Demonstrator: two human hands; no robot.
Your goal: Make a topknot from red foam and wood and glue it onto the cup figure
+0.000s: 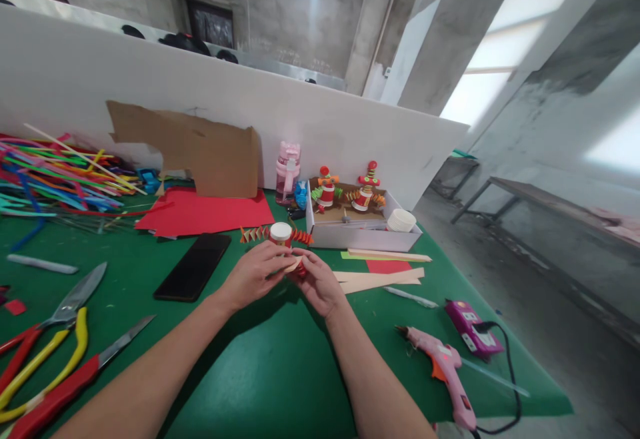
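Green table (260,372): white box (360,233) contains two finished figures (327,189), with stacked white cups (401,220) at one corner. Left hand (255,275) and right hand (320,284) have fingers clamped on red paper cup (281,232).

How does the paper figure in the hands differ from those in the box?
The held figure is held by the left hand and right hand; the boxed figures stand untouched in the white box. The held figure's top is plain white; the boxed figures carry red heads. Both have zigzag paper arms.
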